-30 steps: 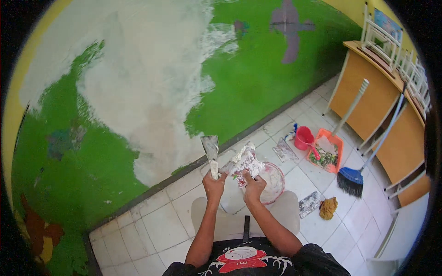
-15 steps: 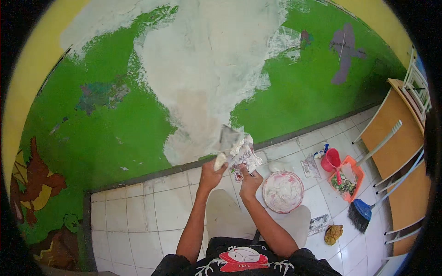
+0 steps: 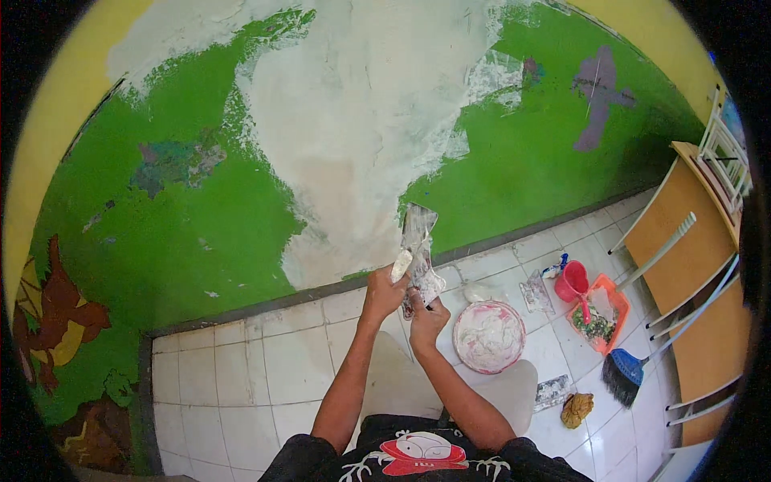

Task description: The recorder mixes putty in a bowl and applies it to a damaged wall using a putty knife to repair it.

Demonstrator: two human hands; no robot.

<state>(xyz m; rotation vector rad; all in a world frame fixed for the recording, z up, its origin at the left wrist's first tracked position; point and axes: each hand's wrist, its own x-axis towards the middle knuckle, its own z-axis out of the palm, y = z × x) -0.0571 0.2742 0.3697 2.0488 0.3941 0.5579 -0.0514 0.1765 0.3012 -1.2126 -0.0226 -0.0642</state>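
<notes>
Putty knives: two plaster-caked blades, a wide one (image 3: 419, 229) rising up toward the wall and a second one (image 3: 426, 283) lying just below it, the two touching or nearly so in front of the chest.
Left hand (image 3: 383, 293): fingers closed round the pale handle of the wide blade; its long axis runs up and slightly right from the fist.
Right hand (image 3: 426, 320): fingers wrapped on the lower blade's handle, just beside and below the left hand, the nearer one to the bucket.
Bucket (image 3: 488, 336): round, holding white filler, on the tiled floor to the right, apart from both hands.
Wall (image 3: 201, 201): green, with a broad white patched area (image 3: 361, 120) straight ahead above the blades.
Open room: bare tiles to the left; right side crowded by a red scoop (image 3: 573, 281), orange dustpan (image 3: 598, 313), blue broom (image 3: 630, 369) and wooden desks (image 3: 691, 249).
</notes>
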